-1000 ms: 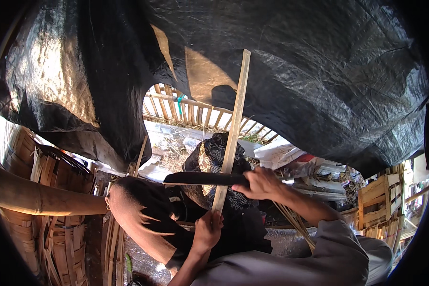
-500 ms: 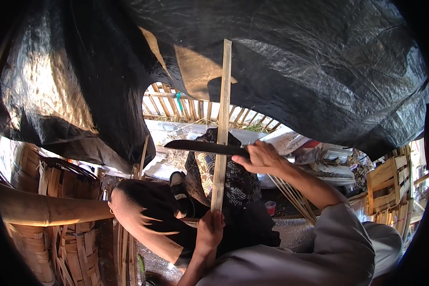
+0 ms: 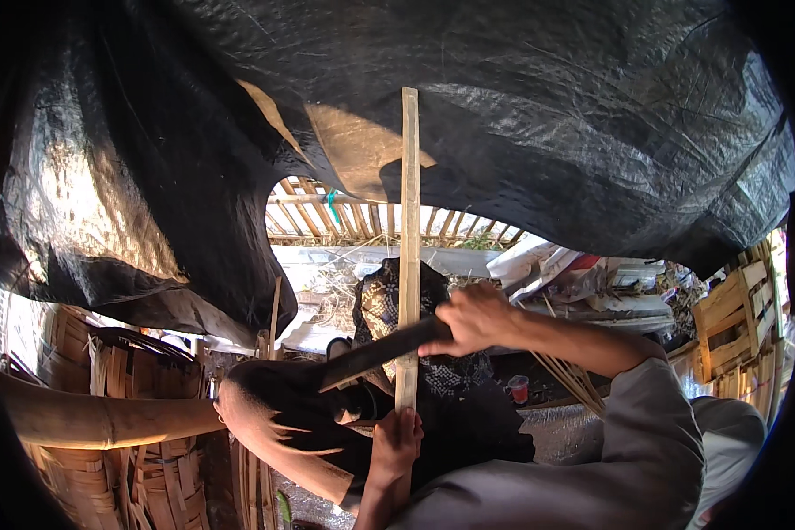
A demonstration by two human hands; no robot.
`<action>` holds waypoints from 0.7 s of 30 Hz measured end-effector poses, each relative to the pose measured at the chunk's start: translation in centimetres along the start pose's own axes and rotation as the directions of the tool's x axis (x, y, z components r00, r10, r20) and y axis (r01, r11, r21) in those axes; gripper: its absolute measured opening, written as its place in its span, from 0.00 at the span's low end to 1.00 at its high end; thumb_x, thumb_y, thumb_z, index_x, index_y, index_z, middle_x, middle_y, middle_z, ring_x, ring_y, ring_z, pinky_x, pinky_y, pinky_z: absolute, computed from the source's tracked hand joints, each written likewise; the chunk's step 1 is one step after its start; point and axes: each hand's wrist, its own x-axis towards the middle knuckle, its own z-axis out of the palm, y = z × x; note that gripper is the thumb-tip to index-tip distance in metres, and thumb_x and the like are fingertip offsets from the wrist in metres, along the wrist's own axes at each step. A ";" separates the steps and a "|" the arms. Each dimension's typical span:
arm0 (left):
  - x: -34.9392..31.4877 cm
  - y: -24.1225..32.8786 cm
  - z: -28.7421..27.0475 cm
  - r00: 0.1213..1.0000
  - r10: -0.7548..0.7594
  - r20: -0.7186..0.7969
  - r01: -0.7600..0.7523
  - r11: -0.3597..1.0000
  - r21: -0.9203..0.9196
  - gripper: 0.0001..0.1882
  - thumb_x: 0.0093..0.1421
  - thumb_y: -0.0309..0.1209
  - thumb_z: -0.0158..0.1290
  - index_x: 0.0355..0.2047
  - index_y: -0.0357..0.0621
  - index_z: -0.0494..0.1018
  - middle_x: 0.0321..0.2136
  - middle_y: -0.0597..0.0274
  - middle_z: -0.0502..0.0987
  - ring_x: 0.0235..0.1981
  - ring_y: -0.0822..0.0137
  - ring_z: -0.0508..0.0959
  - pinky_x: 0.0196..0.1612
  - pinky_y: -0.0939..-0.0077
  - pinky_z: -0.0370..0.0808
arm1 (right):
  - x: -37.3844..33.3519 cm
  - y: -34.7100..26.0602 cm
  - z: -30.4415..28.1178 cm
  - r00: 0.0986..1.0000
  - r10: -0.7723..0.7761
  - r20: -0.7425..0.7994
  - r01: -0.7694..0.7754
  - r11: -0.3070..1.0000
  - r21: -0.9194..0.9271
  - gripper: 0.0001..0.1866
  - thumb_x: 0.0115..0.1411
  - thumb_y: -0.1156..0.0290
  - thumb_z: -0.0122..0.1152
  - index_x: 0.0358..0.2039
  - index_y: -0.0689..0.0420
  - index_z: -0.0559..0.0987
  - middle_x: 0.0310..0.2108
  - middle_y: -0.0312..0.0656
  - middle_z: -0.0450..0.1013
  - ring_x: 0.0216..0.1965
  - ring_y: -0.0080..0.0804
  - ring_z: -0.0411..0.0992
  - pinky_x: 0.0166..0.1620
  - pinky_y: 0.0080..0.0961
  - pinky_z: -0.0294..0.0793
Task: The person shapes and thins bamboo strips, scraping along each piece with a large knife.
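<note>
My left hand [image 3: 396,442] is closed around the lower end of a long, pale bamboo strip [image 3: 410,212], which points away from me nearly straight. A dark, broad-bladed machete [image 3: 371,353] lies across the strip, its blade slanting down to the left. Its handle is hidden inside my right hand [image 3: 473,320], which is closed around it just right of the strip. Under the strip, a patterned dark cloth [image 3: 380,305] covers something I cannot make out. My bent knee [image 3: 265,406] is to the left of the blade.
Black plastic sheeting [image 3: 548,115] hangs across the far side. A thick bamboo pole [image 3: 106,411] reaches in from the left beside woven bamboo baskets [image 3: 163,486]. Thin strips [image 3: 570,371] and a small red cup [image 3: 518,387] lie at right. A slatted bamboo fence [image 3: 353,212] stands beyond.
The machete has come down along the strip toward my left hand, and its tip has swung from level to pointing down left. My left hand keeps its grip.
</note>
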 end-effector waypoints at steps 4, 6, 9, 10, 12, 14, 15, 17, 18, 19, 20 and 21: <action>-1.4 0.7 0.4 0.999 -0.044 0.008 0.044 0.995 -0.088 0.15 0.63 0.36 0.39 0.23 0.40 0.64 0.11 0.68 0.63 0.08 0.79 0.63 0.10 0.84 0.58 | 2.6 6.2 -0.6 0.943 0.331 0.030 -0.332 0.931 0.151 0.36 0.53 0.32 0.37 0.05 0.51 0.57 0.05 0.25 0.46 0.05 0.17 0.43 0.06 0.21 0.44; -0.9 1.2 0.0 0.996 -0.088 0.027 0.091 0.986 -0.140 0.15 0.63 0.36 0.40 0.23 0.40 0.64 0.11 0.69 0.63 0.08 0.80 0.62 0.10 0.84 0.58 | 3.3 5.6 -0.9 0.918 0.379 0.112 -0.395 0.888 0.235 0.35 0.54 0.33 0.37 0.05 0.50 0.56 0.05 0.26 0.46 0.05 0.17 0.42 0.06 0.20 0.40; -0.8 0.8 -0.2 0.995 -0.095 0.029 0.099 0.984 -0.150 0.16 0.64 0.36 0.40 0.22 0.40 0.64 0.10 0.70 0.62 0.08 0.80 0.62 0.10 0.84 0.57 | 2.1 1.9 -0.9 0.974 0.126 0.190 -0.153 0.979 0.133 0.35 0.53 0.32 0.38 0.07 0.51 0.59 0.06 0.27 0.50 0.07 0.19 0.46 0.07 0.24 0.47; -0.7 0.5 -0.2 0.998 -0.069 0.005 0.070 0.990 -0.123 0.15 0.64 0.36 0.40 0.22 0.40 0.64 0.10 0.70 0.62 0.08 0.80 0.62 0.10 0.84 0.57 | 2.1 2.0 -0.1 0.999 0.017 -0.033 -0.017 1.000 -0.010 0.36 0.52 0.31 0.38 0.07 0.52 0.60 0.06 0.27 0.51 0.07 0.19 0.48 0.07 0.24 0.48; -1.1 0.3 0.1 0.998 -0.056 -0.021 0.054 0.994 -0.092 0.15 0.64 0.35 0.40 0.22 0.40 0.64 0.10 0.70 0.62 0.08 0.80 0.62 0.11 0.85 0.57 | 3.2 4.2 -0.4 0.991 0.137 0.001 -0.137 0.989 0.045 0.37 0.52 0.31 0.38 0.07 0.53 0.62 0.06 0.28 0.51 0.07 0.19 0.50 0.07 0.23 0.49; -0.9 0.8 0.3 0.999 -0.022 -0.036 0.020 0.999 -0.037 0.15 0.63 0.35 0.40 0.22 0.40 0.65 0.10 0.70 0.62 0.09 0.81 0.62 0.11 0.85 0.57 | 3.2 4.6 -0.6 0.966 0.255 0.038 -0.258 0.962 0.091 0.37 0.52 0.31 0.39 0.07 0.54 0.63 0.05 0.29 0.52 0.06 0.19 0.51 0.07 0.23 0.49; -1.0 0.7 0.3 0.999 -0.019 -0.038 0.018 0.999 -0.031 0.15 0.63 0.35 0.40 0.22 0.40 0.65 0.10 0.70 0.62 0.09 0.81 0.62 0.11 0.85 0.57 | 3.1 4.1 -0.6 0.965 0.252 0.077 -0.262 0.953 0.152 0.37 0.52 0.30 0.37 0.07 0.54 0.62 0.05 0.28 0.51 0.06 0.19 0.50 0.07 0.23 0.49; -1.4 0.2 -0.3 0.997 -0.071 -0.036 0.069 0.995 -0.070 0.15 0.63 0.34 0.41 0.22 0.40 0.65 0.10 0.69 0.63 0.09 0.81 0.62 0.11 0.85 0.57 | 2.8 2.5 -0.5 0.959 0.239 0.149 -0.272 0.923 0.271 0.38 0.52 0.30 0.35 0.05 0.52 0.59 0.05 0.28 0.50 0.05 0.18 0.47 0.05 0.23 0.49; -1.5 0.1 -0.5 0.995 -0.084 -0.044 0.082 0.995 -0.053 0.15 0.63 0.34 0.41 0.22 0.39 0.65 0.10 0.69 0.63 0.09 0.80 0.62 0.11 0.84 0.57 | 2.4 1.9 -0.3 0.972 0.145 0.187 -0.191 0.947 0.260 0.39 0.51 0.29 0.35 0.06 0.54 0.62 0.04 0.29 0.52 0.04 0.20 0.51 0.05 0.22 0.51; -1.1 0.0 -0.7 0.996 -0.077 -0.046 0.074 0.996 -0.047 0.15 0.63 0.34 0.41 0.22 0.39 0.65 0.10 0.69 0.63 0.09 0.80 0.62 0.11 0.84 0.57 | 2.0 1.9 0.6 0.999 0.030 -0.036 -0.026 0.995 0.095 0.40 0.49 0.28 0.37 0.08 0.57 0.67 0.04 0.33 0.57 0.05 0.26 0.59 0.06 0.25 0.57; -1.2 -0.3 -0.4 0.997 -0.023 -0.074 0.024 1.000 0.010 0.15 0.63 0.34 0.41 0.22 0.39 0.65 0.10 0.68 0.64 0.09 0.80 0.63 0.11 0.83 0.57 | 2.2 2.3 0.4 0.998 0.043 0.049 -0.047 0.994 0.094 0.41 0.48 0.27 0.38 0.10 0.59 0.70 0.05 0.37 0.60 0.07 0.30 0.62 0.09 0.28 0.61; -1.3 -0.5 -0.2 0.995 0.032 -0.098 -0.025 0.997 0.069 0.15 0.63 0.34 0.41 0.22 0.38 0.65 0.10 0.68 0.64 0.09 0.79 0.63 0.11 0.82 0.57 | 2.6 2.8 -0.1 0.989 0.054 0.135 -0.067 0.994 0.092 0.42 0.47 0.27 0.39 0.11 0.61 0.72 0.06 0.41 0.62 0.09 0.34 0.66 0.12 0.31 0.65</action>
